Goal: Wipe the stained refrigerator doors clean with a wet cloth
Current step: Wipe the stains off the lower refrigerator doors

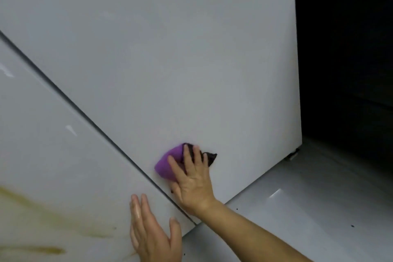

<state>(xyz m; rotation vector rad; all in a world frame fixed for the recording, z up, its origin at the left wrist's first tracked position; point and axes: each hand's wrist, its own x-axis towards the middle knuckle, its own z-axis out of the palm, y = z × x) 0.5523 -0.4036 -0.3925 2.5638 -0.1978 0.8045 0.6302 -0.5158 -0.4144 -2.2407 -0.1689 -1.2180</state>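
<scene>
4 fingers (192,159) of right hand (192,178) cover purple cloth (167,166).

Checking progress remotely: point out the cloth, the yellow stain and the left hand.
cloth (164,165), head view, purple bulge beside the fingers.
yellow stain (53,218), head view, middle of the streak.
left hand (151,234), head view, back of the hand.

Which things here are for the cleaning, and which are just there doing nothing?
For the cleaning:
- purple cloth, pressed flat under the right hand
- right door, being wiped
- left door with its yellow stain
- left hand, flat against the left door

Just there:
- white floor
- dark space beside the fridge
</scene>
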